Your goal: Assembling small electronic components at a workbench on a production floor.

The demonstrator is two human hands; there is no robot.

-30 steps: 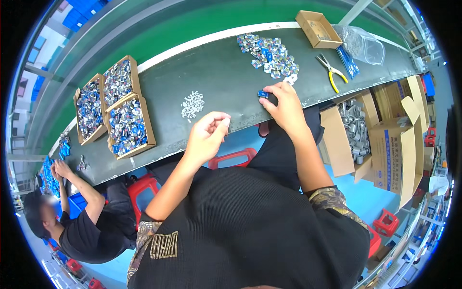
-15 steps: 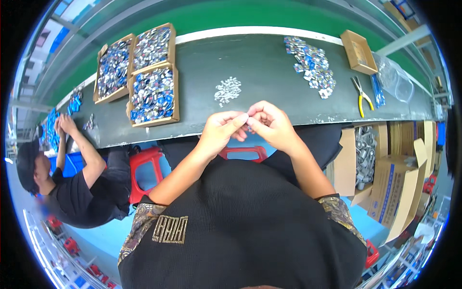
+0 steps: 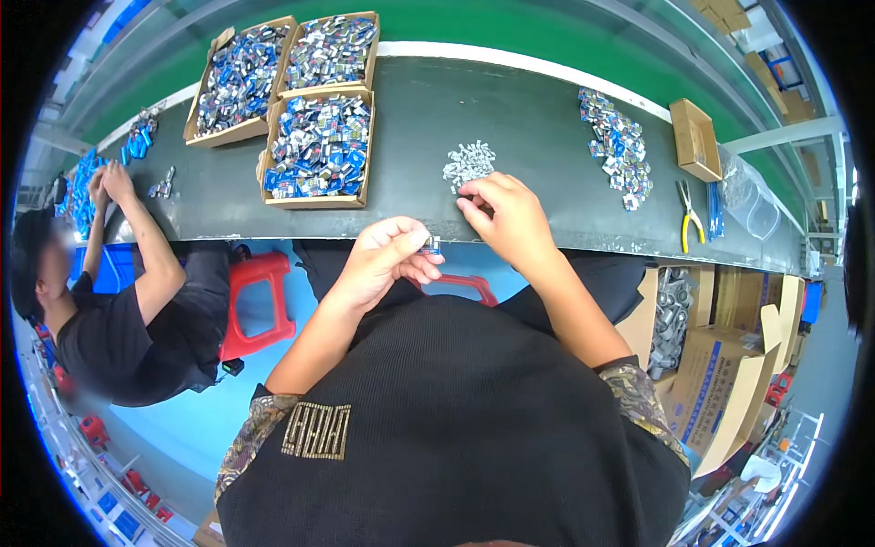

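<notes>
My left hand is closed above the near edge of the bench, pinching a small blue-and-silver part between thumb and fingertips. My right hand reaches over the bench, its thumb and forefinger drawn together at the near side of a pile of tiny whitish-silver pieces. Whatever lies between those fingertips is too small to make out.
Three cardboard trays of blue-and-silver parts stand at left. At right lie a long heap of similar parts, an empty-looking small box and yellow-handled pliers. Another person works at far left; cartons stand right.
My hands, together before, have come apart. The left drew back with the small part, while the right moved to the pile of tiny pieces. The whole view has shifted slightly.
</notes>
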